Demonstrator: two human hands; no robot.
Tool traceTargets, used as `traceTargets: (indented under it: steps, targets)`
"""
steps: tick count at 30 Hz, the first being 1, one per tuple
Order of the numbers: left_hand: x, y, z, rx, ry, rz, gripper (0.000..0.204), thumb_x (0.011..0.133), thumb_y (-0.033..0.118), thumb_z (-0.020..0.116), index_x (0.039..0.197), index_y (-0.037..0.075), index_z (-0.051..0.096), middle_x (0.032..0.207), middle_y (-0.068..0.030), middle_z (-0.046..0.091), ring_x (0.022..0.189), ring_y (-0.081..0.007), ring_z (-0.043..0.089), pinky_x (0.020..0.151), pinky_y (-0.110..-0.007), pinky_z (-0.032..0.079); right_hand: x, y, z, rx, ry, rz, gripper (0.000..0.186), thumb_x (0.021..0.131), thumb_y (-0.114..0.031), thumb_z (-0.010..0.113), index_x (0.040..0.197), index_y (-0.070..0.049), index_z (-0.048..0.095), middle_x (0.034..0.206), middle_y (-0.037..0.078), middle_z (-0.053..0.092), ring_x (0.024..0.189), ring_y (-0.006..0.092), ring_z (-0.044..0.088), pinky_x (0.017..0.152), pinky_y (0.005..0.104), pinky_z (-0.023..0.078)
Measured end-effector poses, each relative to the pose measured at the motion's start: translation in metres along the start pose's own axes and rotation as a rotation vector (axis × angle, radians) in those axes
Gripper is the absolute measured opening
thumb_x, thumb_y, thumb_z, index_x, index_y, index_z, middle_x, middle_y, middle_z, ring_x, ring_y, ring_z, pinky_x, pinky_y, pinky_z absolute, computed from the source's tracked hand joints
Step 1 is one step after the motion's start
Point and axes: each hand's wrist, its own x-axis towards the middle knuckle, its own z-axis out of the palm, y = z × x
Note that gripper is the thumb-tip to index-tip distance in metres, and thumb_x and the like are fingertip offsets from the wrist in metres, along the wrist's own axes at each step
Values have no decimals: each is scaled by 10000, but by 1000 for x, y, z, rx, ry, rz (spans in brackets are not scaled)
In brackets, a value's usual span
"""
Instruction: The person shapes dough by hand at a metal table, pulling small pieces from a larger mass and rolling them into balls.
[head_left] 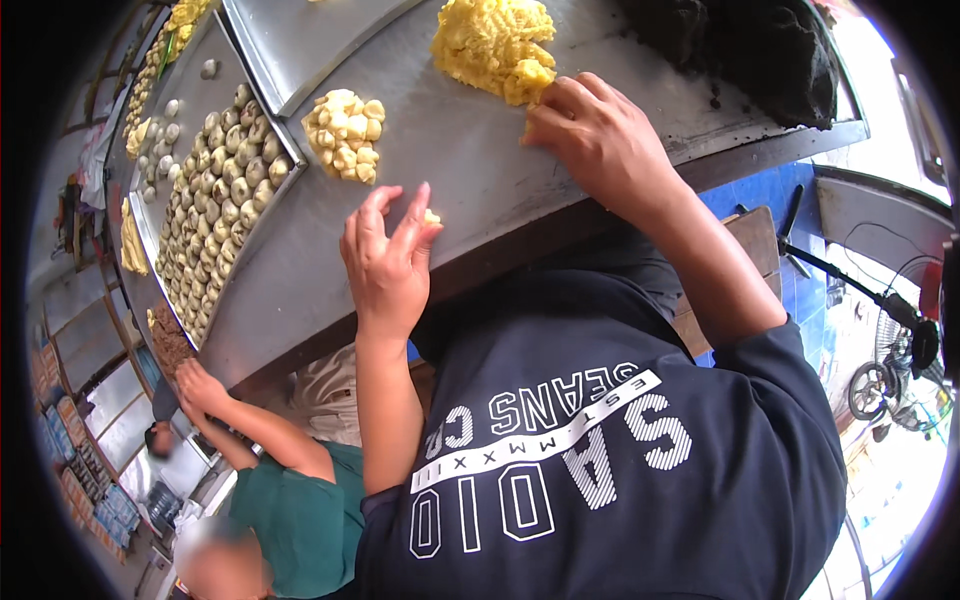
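On the metal table, a big lump of yellow dough (490, 45) lies ahead of me. My right hand (600, 140) reaches its near right edge, fingers bent and pinched on the dough. Lower and to the left, my left hand (388, 255) is raised over the table edge with a small piece of dough (431, 217) between thumb and fingers. Just beyond that hand sits a pile of small pale dough pieces (345, 135), heaped together.
A tray (290, 165) to the left holds many round filled dough balls (225, 170). Another metal tray (290, 40) stands beyond it. A black lumpy mass (750, 55) lies at the table's far right. At lower left, a co-worker in a green shirt (310, 520) works by brown crumbly stuff (172, 340).
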Motion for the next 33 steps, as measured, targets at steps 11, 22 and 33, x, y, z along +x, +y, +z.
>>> traceTargets:
  steps: [11,22,33]
  targets:
    - [5,-3,-18,121,-179,14,346,1024,375,843,1332,223,890,1656,-84,683,1459,-385,618,1250,-499,415,-21,-13,-2,25,81,70,283,957,-134,797,1236,-94,775,1274,91,753,1247,320,725,1007,461,630]
    - [97,-1,64,102,373,413,246,1091,308,792,892,167,757,859,22,715,883,-213,684,943,-402,413,-3,-14,6,78,241,228,174,977,-209,836,1062,-82,753,1157,76,738,1146,320,716,932,442,641]
    - [83,-7,42,-456,352,-145,211,1111,293,787,1019,112,849,790,-25,659,793,-220,667,905,-390,466,9,-5,6,-36,136,0,172,980,-206,825,964,-92,697,1121,61,709,1067,292,706,935,435,615]
